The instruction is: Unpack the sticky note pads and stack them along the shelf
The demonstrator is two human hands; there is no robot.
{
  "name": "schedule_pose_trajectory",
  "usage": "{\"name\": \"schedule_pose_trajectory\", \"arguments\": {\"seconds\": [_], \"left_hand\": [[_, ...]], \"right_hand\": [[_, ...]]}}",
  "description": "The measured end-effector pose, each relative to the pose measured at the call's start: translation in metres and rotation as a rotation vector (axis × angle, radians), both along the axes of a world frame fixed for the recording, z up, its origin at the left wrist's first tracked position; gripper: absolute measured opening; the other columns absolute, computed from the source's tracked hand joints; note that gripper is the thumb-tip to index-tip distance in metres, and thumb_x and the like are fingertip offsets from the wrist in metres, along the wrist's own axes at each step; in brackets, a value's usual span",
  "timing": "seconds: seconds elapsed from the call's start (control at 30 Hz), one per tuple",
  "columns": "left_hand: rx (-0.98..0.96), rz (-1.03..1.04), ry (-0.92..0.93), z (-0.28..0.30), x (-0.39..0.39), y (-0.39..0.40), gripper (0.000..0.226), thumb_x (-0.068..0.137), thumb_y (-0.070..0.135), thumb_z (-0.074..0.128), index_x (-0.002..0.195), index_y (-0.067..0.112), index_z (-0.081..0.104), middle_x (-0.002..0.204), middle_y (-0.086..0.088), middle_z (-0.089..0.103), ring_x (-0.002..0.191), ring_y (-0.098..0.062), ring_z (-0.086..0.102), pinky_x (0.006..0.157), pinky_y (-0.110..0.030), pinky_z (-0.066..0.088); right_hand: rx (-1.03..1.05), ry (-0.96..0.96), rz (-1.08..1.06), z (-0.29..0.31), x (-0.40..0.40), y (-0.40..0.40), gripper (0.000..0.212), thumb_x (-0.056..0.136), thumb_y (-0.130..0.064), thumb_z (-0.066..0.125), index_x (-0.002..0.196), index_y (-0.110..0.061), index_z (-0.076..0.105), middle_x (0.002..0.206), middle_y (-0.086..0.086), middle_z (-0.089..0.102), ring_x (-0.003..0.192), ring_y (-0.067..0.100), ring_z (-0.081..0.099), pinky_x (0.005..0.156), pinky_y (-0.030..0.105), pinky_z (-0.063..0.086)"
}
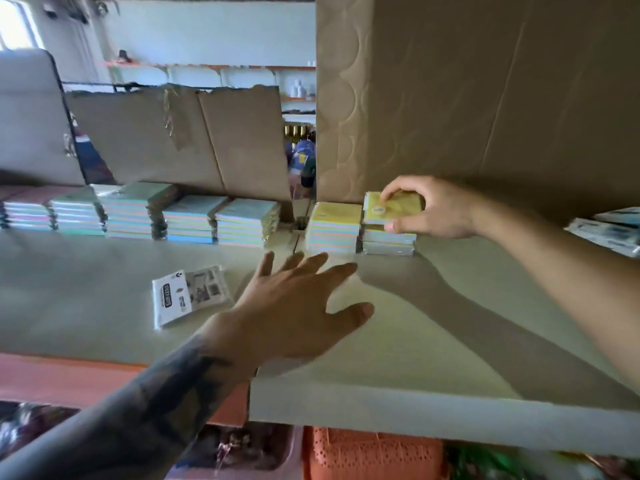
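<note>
1. Nearest: below the shelf edge (415, 407), an orange perforated basket (370, 452) and blurred goods beside it; contents can't be made out.
2. Left hand (294, 306) hovers over the shelf w/ fingers spread, gripping nothing. A loose paper insert (188, 294) lies just beside it, on its left.
3. Right hand (436, 207) pinches the top yellow pad (393, 206), thumb on the near edge, fingers on the top. The pad sits tilted on the short stack (388, 240) at the row's right end.
4. Step in hand, judged: seating that pad. Do it well by squaring its edges w/ the pads under it, pressing flat, keeping it tight vs. the neighbour stack (332, 226); the free hand could steady the pile's front.
5. Further left, more stacks (138, 209) run along the shelf, a gap betw. the groups.
6. Far right edge: wrapped packs (609, 230), prob. not yet unpacked.
7. Behind: big cardboard box (485, 98) and a torn cardboard flap (180, 133); inside not visible.
</note>
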State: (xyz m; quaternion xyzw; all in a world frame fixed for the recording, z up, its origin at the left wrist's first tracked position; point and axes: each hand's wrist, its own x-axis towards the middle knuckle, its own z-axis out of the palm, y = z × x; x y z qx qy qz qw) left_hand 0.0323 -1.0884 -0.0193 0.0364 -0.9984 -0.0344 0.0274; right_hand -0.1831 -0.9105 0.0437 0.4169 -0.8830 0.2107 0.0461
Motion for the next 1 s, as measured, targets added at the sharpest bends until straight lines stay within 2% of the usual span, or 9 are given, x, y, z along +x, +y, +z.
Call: {"name": "schedule_pose_trajectory", "arguments": {"seconds": [0.07,0.17,0.27,0.33,0.43,0.6,0.67,0.8,1.0], "left_hand": [[0.013,0.012,-0.019,-0.005,0.000,0.002,0.077,0.084,0.089,0.014,0.153,0.056,0.007,0.170,0.011,0.010,0.156,-0.016,0.009,0.125,-0.055,0.000],[0.045,0.031,-0.037,-0.009,0.000,0.003,0.077,0.083,0.089,0.012,0.153,0.057,0.007,0.170,0.011,0.007,0.156,-0.015,0.005,0.125,-0.053,0.002],[0.065,0.036,-0.048,-0.010,0.000,0.004,0.077,0.084,0.088,0.013,0.154,0.056,0.006,0.170,0.011,0.004,0.157,-0.016,0.003,0.125,-0.051,0.006],[0.066,0.039,-0.047,-0.010,-0.001,0.004,0.077,0.084,0.088,0.013,0.154,0.056,0.006,0.170,0.011,0.004,0.157,-0.016,0.002,0.125,-0.050,0.007],[0.072,0.044,-0.048,-0.011,-0.001,0.004,0.077,0.084,0.088,0.013,0.154,0.057,0.006,0.170,0.012,0.003,0.157,-0.015,0.000,0.126,-0.049,0.005],[0.071,0.038,-0.051,-0.010,-0.001,0.004,0.075,0.087,0.087,0.016,0.154,0.056,0.008,0.170,0.012,0.003,0.157,-0.016,0.000,0.125,-0.049,0.005],[0.077,0.035,-0.057,-0.009,0.000,0.004,0.074,0.087,0.086,0.017,0.154,0.056,0.010,0.170,0.011,0.004,0.157,-0.015,0.000,0.125,-0.049,0.005],[0.047,-0.005,-0.039,0.000,0.004,0.001,0.074,0.088,0.085,0.020,0.154,0.052,0.019,0.169,0.010,0.010,0.156,-0.014,0.005,0.125,-0.051,0.001],[0.088,-0.057,0.084,0.022,0.023,-0.038,0.082,0.078,0.094,0.024,0.148,0.053,0.033,0.162,0.020,0.028,0.150,-0.006,0.020,0.125,-0.049,0.009]], "right_hand": [[0.008,-0.015,-0.005,-0.006,-0.006,0.000,0.041,0.081,-0.040,0.084,0.118,-0.036,0.065,0.105,-0.014,0.060,0.078,0.002,0.052,0.069,0.021,0.037],[0.025,-0.037,-0.018,-0.014,-0.012,0.002,0.041,0.081,-0.041,0.083,0.118,-0.037,0.065,0.110,-0.013,0.061,0.089,0.012,0.056,0.080,0.030,0.043],[-0.002,-0.071,-0.020,-0.019,-0.013,0.003,0.041,0.082,-0.043,0.082,0.119,-0.037,0.067,0.115,-0.012,0.061,0.100,0.015,0.059,0.090,0.031,0.043],[-0.027,-0.088,-0.011,-0.024,-0.014,0.003,0.048,0.075,-0.053,0.083,0.118,-0.038,0.067,0.114,-0.013,0.061,0.095,0.011,0.058,0.083,0.028,0.042],[-0.077,-0.110,0.000,-0.030,-0.015,0.002,0.060,0.059,-0.070,0.072,0.113,-0.045,0.067,0.108,-0.017,0.060,0.084,-0.001,0.055,0.076,0.024,0.039],[-0.094,-0.095,0.013,-0.031,-0.013,0.002,0.050,0.071,-0.057,0.081,0.117,-0.040,0.069,0.109,-0.016,0.060,0.086,-0.001,0.056,0.075,0.019,0.037],[-0.074,-0.074,0.007,-0.030,-0.009,0.001,0.044,0.079,-0.047,0.083,0.119,-0.036,0.069,0.115,-0.013,0.058,0.100,0.007,0.056,0.084,0.021,0.041],[-0.056,0.046,0.009,-0.020,0.007,0.000,0.052,0.072,-0.058,0.077,0.119,-0.037,0.068,0.131,-0.012,0.050,0.131,0.013,0.048,0.111,0.030,0.036],[0.019,0.233,0.071,0.001,0.065,-0.026,0.058,0.068,-0.071,0.058,0.117,-0.043,0.068,0.144,-0.008,0.051,0.134,0.019,0.044,0.117,0.042,0.029]]}}
